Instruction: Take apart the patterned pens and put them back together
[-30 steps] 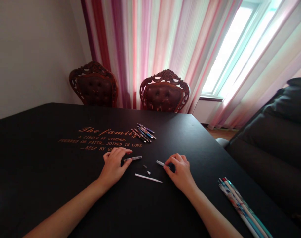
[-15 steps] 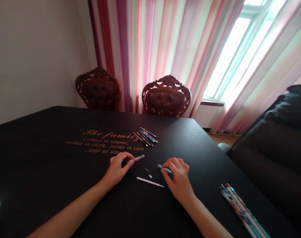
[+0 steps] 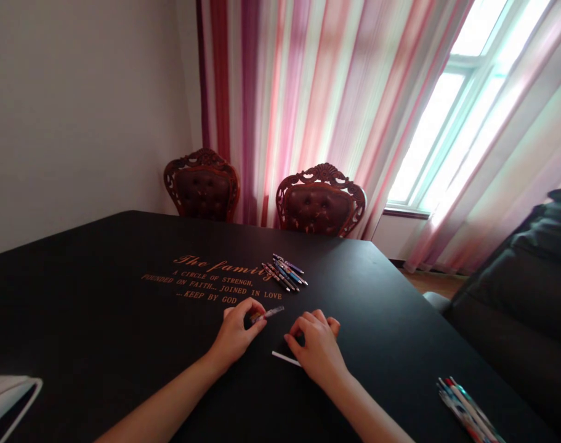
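Note:
My left hand (image 3: 241, 329) pinches a clear pen barrel (image 3: 274, 312) between thumb and fingers, its see-through end pointing right. To its right, my right hand (image 3: 321, 351) is low over the table with its fingertips curled together; whatever they hold is hidden behind the fingers. A thin white pen refill (image 3: 284, 357) lies on the black table (image 3: 123, 351), its right end covered by the right hand. Farther back is a pile of several patterned pens (image 3: 284, 272), apart from both hands.
Several more pens (image 3: 467, 409) lie near the table's right edge. A white object (image 3: 10, 400) shows at the lower left. Two carved chairs (image 3: 201, 187) stand behind the table, and a dark leather sofa (image 3: 515, 295) is on the right.
My right hand has come left and down over the spot where two small pen pieces lay, hiding them. The light blue pen part it held no longer shows. The left hand still holds the barrel.

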The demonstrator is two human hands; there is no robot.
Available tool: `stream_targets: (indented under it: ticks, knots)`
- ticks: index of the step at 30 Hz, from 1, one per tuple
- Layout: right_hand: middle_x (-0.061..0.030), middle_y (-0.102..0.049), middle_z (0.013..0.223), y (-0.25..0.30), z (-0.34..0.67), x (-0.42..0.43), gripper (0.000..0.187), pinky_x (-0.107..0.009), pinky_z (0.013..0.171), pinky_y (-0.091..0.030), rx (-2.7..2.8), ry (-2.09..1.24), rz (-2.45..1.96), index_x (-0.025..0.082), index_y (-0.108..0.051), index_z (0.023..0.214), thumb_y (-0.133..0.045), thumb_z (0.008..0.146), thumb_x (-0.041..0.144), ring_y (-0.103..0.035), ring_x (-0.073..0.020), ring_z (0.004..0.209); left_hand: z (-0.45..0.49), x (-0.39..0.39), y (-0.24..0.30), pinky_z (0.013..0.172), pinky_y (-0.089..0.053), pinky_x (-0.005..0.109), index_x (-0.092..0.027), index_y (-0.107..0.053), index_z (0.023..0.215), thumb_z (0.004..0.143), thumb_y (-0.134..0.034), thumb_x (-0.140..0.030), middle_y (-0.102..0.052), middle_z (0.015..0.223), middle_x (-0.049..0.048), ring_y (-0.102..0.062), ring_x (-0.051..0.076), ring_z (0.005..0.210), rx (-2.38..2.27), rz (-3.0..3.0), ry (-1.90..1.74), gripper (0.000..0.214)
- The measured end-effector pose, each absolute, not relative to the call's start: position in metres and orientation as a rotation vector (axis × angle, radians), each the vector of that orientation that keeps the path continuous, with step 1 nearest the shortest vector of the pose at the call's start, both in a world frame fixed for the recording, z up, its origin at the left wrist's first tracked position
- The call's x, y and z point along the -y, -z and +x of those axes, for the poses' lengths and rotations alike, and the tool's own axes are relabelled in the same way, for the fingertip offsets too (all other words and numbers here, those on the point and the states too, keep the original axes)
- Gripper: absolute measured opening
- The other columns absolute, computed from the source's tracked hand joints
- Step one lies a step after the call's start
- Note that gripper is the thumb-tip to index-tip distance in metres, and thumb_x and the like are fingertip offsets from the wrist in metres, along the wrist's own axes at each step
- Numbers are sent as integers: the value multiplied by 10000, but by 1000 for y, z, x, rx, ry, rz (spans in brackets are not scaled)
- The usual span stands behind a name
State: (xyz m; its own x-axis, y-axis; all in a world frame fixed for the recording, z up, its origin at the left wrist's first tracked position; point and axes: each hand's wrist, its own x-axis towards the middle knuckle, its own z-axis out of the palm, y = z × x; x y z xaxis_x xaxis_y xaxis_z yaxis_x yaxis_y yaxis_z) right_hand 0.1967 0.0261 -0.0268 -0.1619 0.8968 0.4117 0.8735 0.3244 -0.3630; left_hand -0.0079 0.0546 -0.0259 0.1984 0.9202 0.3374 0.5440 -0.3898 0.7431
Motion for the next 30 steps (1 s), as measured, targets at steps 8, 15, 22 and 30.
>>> stream_targets:
  ticks: [8,15,22,30]
  knots:
    - [-9,-657,722,25,209,-36,90,-347,717,-427,1862,-282,-1378,223,-622,766,-593,849,244,-589,-197,724,-9,-54,23,874,-409,374,-236,-649,907,849,-601,-287,-696,904,9,-615,236,914,-1315,1977,-1070,91]
    - [-29,-668,822,-11,220,-30,95,-319,714,-480,1769,-365,-1175,220,-660,839,-573,876,232,-610,-199,785,-7,-54,22,875,-426,346,-215,-659,882,872,-604,-261,-640,926,39,-594,215,938,-1084,1994,-1165,73]
    - [-28,-645,833,-16,214,-19,129,-336,748,-452,1836,-321,-1133,223,-656,827,-583,849,119,-577,-206,825,0,-49,22,833,-448,331,-216,-670,889,881,-598,-303,-652,887,37,-601,218,904,-1080,1952,-1099,113]
    - [-26,-631,845,-13,212,-18,165,-340,770,-441,1873,-318,-1123,221,-658,845,-584,840,74,-562,-200,838,0,-48,19,830,-443,322,-211,-660,890,883,-598,-310,-654,890,29,-604,212,895,-1081,1967,-1072,116]
